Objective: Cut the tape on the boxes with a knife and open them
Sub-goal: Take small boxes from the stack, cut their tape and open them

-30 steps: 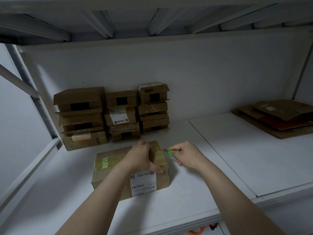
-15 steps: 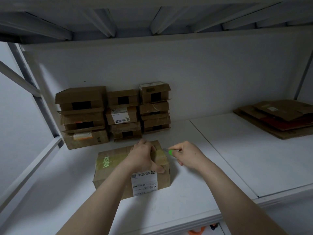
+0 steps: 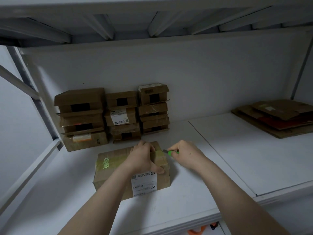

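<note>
Below the front edge of the white shelf [image 3: 186, 211], nearer than the cardboard box [image 3: 111, 177] and to its right, a bit of something orange [image 3: 197, 232] shows; what it is cannot be told. Two bare forearms reach up over that edge to the box.

The box lies flat on the shelf, closed, with a white shipping label [image 3: 144, 185] folded over its near side toward the right end. Yellowish tape [image 3: 108, 162] runs along the top of the box from its left end to its right end, with a green printed patch near the left.

The left hand [image 3: 144, 158] grips the right part of the box top: its fingers curl over the far edge and its thumb presses down near the front edge, just above the label. Just right of the box, the right hand [image 3: 186, 155] holds a knife [image 3: 170, 152] with a green handle, fingers curled round it. The short blade points left, with its tip at the taped right-hand top edge of the box.

Behind the box, slightly left, the stacked boxes [image 3: 81, 119] stand in three piles side by side against the white back wall [image 3: 203, 78]. Far right of the box and farther back lies a pile of flattened cardboard [image 3: 279, 119]. Above the box spans the ribbed underside of an upper shelf [image 3: 152, 22].
</note>
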